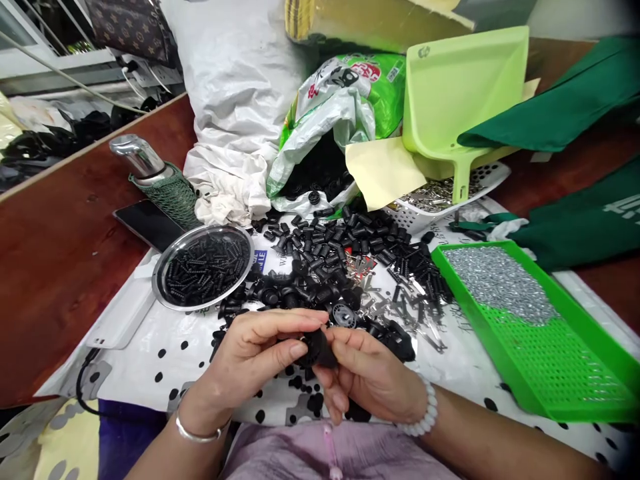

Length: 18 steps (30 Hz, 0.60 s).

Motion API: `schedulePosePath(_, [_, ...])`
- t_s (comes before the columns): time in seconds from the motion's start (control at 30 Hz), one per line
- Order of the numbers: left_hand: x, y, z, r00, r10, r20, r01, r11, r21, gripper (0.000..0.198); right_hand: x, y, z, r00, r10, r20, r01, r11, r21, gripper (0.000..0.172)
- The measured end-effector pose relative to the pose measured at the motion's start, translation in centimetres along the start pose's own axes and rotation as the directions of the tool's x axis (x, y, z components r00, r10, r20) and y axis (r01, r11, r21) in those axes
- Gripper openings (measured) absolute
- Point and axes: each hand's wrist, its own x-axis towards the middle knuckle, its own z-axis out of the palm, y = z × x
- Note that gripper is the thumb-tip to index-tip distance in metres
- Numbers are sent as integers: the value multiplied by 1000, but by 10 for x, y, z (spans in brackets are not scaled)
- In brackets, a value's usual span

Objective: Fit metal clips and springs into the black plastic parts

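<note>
Between my two hands, low in the middle of the head view, is a small round black plastic part (316, 350). My left hand (263, 357) grips its left side with thumb and fingers. On its right side, my right hand (367, 370) pinches it; part of the piece is hidden behind the fingers. Just beyond my hands lies a round dark disc with holes (345, 316). Around it are heaped black plastic pieces (315, 287). Thin metal strips (387, 307) lie loose to the right of that heap.
A steel bowl (156, 283) of black ribbed pieces stands left. At right, a green tray (575, 373) carries small silvery parts. Behind are an open bag (387, 93), a light green dustpan (465, 93) and a white perforated basket (415, 217). A bottle (165, 193) and phone (147, 223) lie left.
</note>
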Motion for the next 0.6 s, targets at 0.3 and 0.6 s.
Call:
schedulePosePath(0.3, [-4,-14,4,965,241,-100,-198,926,320,31,-9,-11,6,990,-73,-118,26,932,-360,23])
schedulePosePath(0.6, [-9,-11,7,976,215,-12,-208,953,219,44,-16,-11,12,980,-162,-116,57,787,-614,18])
